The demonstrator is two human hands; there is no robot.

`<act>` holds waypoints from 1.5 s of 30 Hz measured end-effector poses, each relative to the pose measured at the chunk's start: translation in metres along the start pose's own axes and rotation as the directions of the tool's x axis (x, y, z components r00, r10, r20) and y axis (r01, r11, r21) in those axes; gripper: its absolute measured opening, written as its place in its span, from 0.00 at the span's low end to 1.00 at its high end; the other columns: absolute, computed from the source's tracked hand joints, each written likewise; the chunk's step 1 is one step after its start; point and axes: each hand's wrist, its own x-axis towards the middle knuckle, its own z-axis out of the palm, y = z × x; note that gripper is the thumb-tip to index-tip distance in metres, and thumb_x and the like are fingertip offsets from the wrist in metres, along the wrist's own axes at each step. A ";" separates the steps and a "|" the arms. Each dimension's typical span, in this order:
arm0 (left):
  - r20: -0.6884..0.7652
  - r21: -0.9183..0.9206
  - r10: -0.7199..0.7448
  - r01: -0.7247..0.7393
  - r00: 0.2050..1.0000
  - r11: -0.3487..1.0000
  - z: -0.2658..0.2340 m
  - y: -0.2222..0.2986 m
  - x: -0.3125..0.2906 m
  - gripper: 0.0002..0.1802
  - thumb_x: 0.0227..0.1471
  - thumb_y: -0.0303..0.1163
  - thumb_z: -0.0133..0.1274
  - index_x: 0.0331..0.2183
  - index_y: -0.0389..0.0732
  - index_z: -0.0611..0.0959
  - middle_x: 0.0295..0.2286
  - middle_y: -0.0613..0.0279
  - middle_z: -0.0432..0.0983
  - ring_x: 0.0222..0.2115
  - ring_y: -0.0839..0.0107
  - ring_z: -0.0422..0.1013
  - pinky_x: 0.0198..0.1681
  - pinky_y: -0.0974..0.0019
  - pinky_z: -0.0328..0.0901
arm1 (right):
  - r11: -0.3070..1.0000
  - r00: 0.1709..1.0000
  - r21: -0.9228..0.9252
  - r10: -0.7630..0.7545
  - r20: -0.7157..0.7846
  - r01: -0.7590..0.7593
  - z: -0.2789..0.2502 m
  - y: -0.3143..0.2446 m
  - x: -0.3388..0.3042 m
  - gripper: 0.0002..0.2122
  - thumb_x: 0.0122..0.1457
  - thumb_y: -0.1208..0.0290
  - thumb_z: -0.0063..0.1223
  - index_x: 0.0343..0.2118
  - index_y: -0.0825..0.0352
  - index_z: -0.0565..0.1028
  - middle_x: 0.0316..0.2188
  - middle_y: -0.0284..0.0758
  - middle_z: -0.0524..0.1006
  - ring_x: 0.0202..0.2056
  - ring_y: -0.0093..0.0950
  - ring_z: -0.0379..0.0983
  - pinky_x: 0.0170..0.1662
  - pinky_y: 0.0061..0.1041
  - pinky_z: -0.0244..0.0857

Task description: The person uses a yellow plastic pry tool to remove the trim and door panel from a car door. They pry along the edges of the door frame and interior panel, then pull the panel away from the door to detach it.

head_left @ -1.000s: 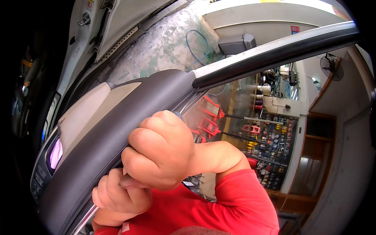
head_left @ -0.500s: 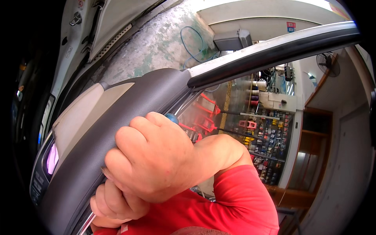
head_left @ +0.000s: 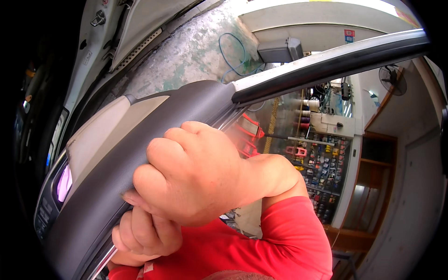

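My right hand (head_left: 196,175) sits above my left hand (head_left: 144,233), both against the door trim panel (head_left: 140,135); the shelves (head_left: 322,168) lie behind, to the right.

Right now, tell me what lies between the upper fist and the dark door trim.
Nothing shows between them in the head view: the fingers of the upper hand press straight against the door trim. Which hand it is cannot be told.

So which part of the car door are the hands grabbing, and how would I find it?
Start at the open car door, whose long dark window frame crosses the top. Follow it down left to the door's inner lining. The hands grip the dark grey trim panel along its top edge; beside it lies a paler beige panel, so choose the darker, curved one.
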 end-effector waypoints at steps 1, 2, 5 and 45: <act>-0.006 -0.018 -0.011 0.011 1.000 1.000 0.001 0.000 -0.001 0.11 0.62 0.36 0.51 0.31 0.42 0.82 0.27 0.67 0.74 0.25 0.72 0.63 0.31 0.68 0.55 | 1.000 0.999 0.005 -0.012 0.042 0.012 -0.002 0.002 0.001 0.16 0.42 0.61 0.65 0.18 0.61 0.67 0.18 0.30 0.60 0.19 0.27 0.60 0.22 0.29 0.51; 0.001 -0.025 -0.009 0.009 1.000 1.000 0.001 0.000 -0.001 0.10 0.61 0.36 0.51 0.31 0.41 0.82 0.27 0.66 0.74 0.25 0.72 0.63 0.31 0.67 0.55 | 1.000 0.994 0.001 -0.023 0.110 0.023 -0.003 0.003 0.002 0.16 0.44 0.60 0.65 0.17 0.61 0.67 0.17 0.30 0.60 0.19 0.27 0.61 0.22 0.29 0.51; 0.015 -0.045 0.034 -0.033 0.999 0.998 0.000 -0.004 -0.003 0.09 0.60 0.35 0.52 0.32 0.41 0.82 0.28 0.66 0.74 0.25 0.72 0.63 0.31 0.67 0.55 | 1.000 0.998 0.006 -0.006 0.055 0.005 0.000 0.000 0.004 0.16 0.45 0.60 0.64 0.16 0.61 0.66 0.17 0.31 0.60 0.19 0.27 0.60 0.22 0.29 0.49; 0.844 -0.227 0.187 0.018 0.503 0.974 -0.027 0.015 0.144 0.18 0.62 0.41 0.51 0.35 0.33 0.73 0.31 0.40 0.77 0.31 0.42 0.75 0.36 0.46 0.69 | 0.500 0.330 0.804 0.855 -0.399 -0.322 0.004 0.136 -0.123 0.13 0.66 0.64 0.57 0.37 0.73 0.79 0.28 0.30 0.79 0.32 0.18 0.72 0.37 0.21 0.67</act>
